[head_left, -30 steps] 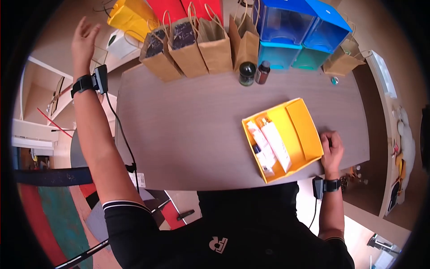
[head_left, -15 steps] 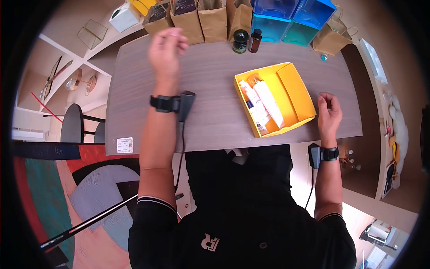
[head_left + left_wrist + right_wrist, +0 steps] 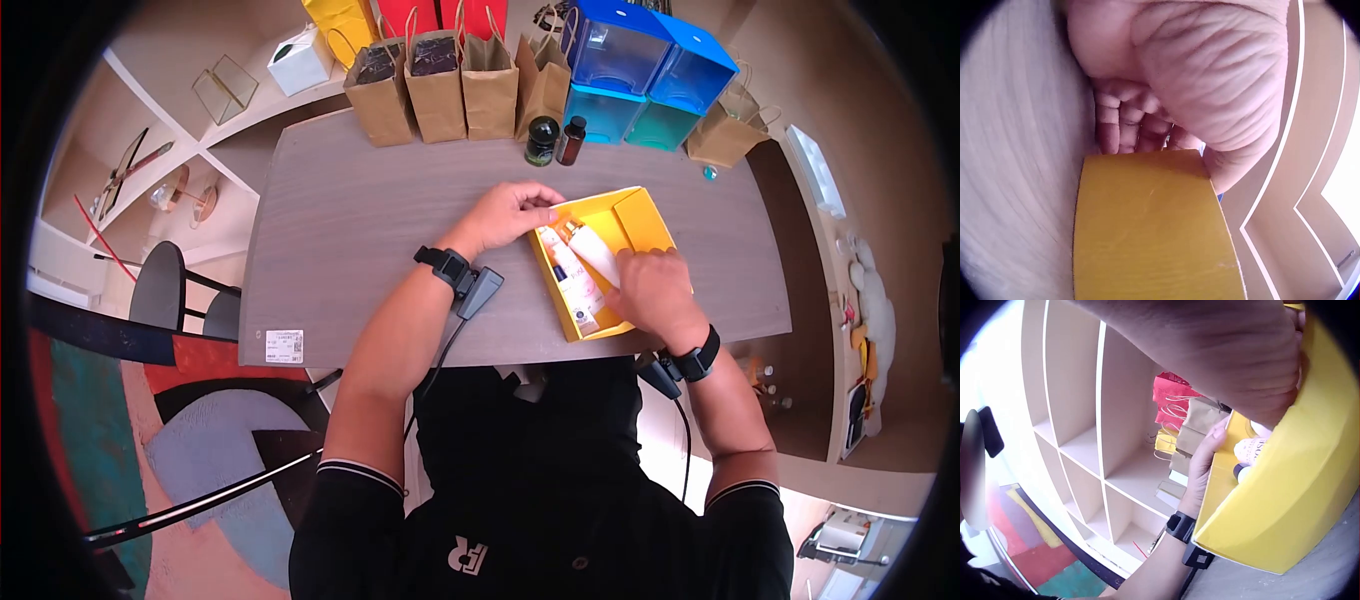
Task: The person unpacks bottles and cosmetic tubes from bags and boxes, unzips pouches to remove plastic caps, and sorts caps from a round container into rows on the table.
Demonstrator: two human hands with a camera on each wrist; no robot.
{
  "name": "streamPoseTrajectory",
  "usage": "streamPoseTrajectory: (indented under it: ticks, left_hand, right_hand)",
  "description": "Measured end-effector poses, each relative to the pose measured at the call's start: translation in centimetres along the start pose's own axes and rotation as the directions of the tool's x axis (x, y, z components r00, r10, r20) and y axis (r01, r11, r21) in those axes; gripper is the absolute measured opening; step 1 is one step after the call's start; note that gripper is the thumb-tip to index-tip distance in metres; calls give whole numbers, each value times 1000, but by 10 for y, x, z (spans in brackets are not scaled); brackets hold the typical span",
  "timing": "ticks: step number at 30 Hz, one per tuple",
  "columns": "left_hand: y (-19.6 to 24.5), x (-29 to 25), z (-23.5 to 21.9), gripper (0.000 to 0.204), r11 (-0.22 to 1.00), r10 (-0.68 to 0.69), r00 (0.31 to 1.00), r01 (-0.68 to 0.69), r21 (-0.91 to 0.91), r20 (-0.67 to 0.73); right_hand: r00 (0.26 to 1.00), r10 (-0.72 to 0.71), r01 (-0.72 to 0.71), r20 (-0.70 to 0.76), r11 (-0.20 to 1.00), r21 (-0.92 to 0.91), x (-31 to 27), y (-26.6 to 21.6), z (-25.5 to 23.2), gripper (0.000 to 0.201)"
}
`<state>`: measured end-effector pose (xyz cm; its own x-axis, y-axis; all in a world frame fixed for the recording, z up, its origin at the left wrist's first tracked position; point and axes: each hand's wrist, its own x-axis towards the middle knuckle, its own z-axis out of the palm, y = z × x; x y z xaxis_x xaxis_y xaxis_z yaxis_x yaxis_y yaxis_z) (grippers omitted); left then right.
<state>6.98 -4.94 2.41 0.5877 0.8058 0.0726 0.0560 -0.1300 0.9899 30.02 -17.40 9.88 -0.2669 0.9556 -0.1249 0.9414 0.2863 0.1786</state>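
A yellow open box [image 3: 553, 290] sits on the table with toiletries along its left side. My left hand [image 3: 505, 215] is at its far left corner, thumb at the rim and fingers along the outer wall, holding the box. In the left wrist view the fingers bend behind the yellow wall [image 3: 1154, 231]. My right hand [image 3: 655, 290] reaches over the near right side into the box, fingers curled at the lower end of a white tube [image 3: 594, 250], which they partly cover. Beside that tube lie a pink-and-white tube [image 3: 552, 243] and a small bottle with a dark cap [image 3: 560, 272].
A round dark green jar [image 3: 541, 142] and a brown bottle [image 3: 571, 142] stand behind the box. Farther back are brown paper bags [image 3: 436, 100] and blue drawer boxes [image 3: 620, 50]. A small teal item [image 3: 710, 172] lies at the right. Shelves flank the table [image 3: 350, 260].
My left hand came down from the far left to the box's corner. My right hand moved from beside the box into it, and the white tube has turned at an angle.
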Motion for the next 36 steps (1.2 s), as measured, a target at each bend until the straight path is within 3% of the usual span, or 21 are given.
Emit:
streamPoseTrajectory:
  ticks: [2, 5, 7, 8, 9, 12, 15, 17, 19, 20, 22, 25, 29, 31, 36]
  left_hand:
    - [-4, 2, -3, 28, 1000, 7, 1000, -7, 24, 23]
    - [-5, 2, -4, 28, 999, 28, 999, -29, 30, 22]
    - [-6, 3, -2, 27, 999, 23, 999, -22, 43, -23]
    - [-8, 3, -2, 27, 999, 25, 999, -24, 36, -24]
    - [-8, 4, -2, 26, 999, 23, 999, -22, 38, -39]
    - [-8, 4, -3, 26, 999, 30, 998, -29, 15, -63]
    - [-1, -1, -3, 25, 1000, 22, 996, -23, -2, -81]
    - [1, 0, -1, 25, 1000, 13, 998, -12, 8, -68]
    - [-4, 2, 0, 24, 998, 62, 991, -64, -7, -121]
    - [-4, 1, 0, 24, 998, 65, 991, -66, -5, -116]
    - [-2, 0, -1, 24, 998, 65, 990, -66, -1, -128]
    - [0, -1, -1, 24, 999, 43, 989, -44, -4, -140]
    - [-1, -1, -2, 25, 999, 45, 989, -46, 1, -140]
    - [-4, 0, -2, 25, 997, 54, 991, -61, -51, -124]
    - [0, 0, -2, 25, 998, 40, 992, -45, -37, -120]
  right_hand:
    - [999, 33, -34, -15, 999, -34, 0, 4, 2, 27]
    - [996, 21, -14, -91, 997, 74, -2, 22, -2, 21]
    - [974, 43, 30, -224, 949, 314, -7, 33, -15, 21]
    - [982, 83, -9, -172, 919, 395, -7, 36, -24, 23]
    - [982, 83, -11, -169, 920, 391, -7, 42, -29, 23]
    - [971, 120, 34, -205, 785, 619, -7, 56, -54, 26]
    - [947, 162, 44, -276, 788, 614, 2, 75, -95, 27]
    - [932, 110, 83, -345, 862, 500, 33, 102, -122, 29]
    - [966, 176, -61, -190, 868, 492, 60, 109, -137, 33]
    - [964, 182, -65, -192, 867, 493, 75, 113, -138, 33]
    - [962, 37, 47, -272, 954, 296, 104, 120, -132, 34]
    - [959, -50, 102, -277, 979, 176, 138, 123, -119, 36]
    - [971, -109, 151, -214, 969, 193, 169, 119, -106, 35]
    - [981, -160, 180, -111, 963, 203, 179, 113, -104, 35]
    - [972, -175, 207, -156, 953, 221, 192, 106, -102, 32]
